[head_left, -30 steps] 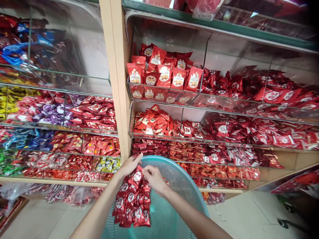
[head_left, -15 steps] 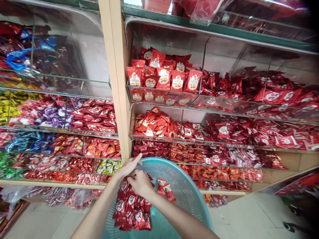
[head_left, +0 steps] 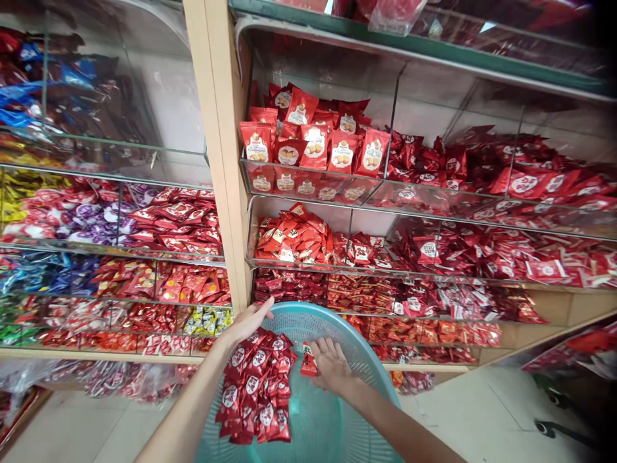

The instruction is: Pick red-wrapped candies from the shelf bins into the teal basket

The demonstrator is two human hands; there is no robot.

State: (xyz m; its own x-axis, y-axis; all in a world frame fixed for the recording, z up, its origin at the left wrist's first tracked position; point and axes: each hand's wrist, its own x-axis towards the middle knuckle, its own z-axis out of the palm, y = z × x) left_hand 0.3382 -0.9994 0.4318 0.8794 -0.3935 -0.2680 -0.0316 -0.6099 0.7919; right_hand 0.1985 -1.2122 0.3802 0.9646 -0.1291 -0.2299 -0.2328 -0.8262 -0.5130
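A large turquoise plastic basket (head_left: pixel 354 437) with perforated walls is in front of me, below the shelves. My left hand (head_left: pixel 248 323) is at its far left rim, one finger stretched along the edge; the other fingers are mostly hidden. In the left half of the basket, many dark red candy packets (head_left: pixel 253 386) with round white labels lie side by side in a flat group. Right of them, my right hand (head_left: pixel 332 363) lies with fingers apart over brighter red packets, and one cream-topped packet (head_left: pixel 308 360) shows beside its fingertips.
Glass-fronted shelves hold wrapped sweets in divided compartments, including red biscuit packets (head_left: pixel 315 141) and a heap of orange-red packets (head_left: pixel 294 238). A wooden upright (head_left: pixel 219 128) splits the shelving. Bagged sweets (head_left: pixel 135 379) lie under the left shelf, and a black caster (head_left: pixel 547 427) stands at right.
My right hand has moved right, from the dark red packets beside my left hand to the brighter packets, and its fingers have spread. My left hand stays at the rim.
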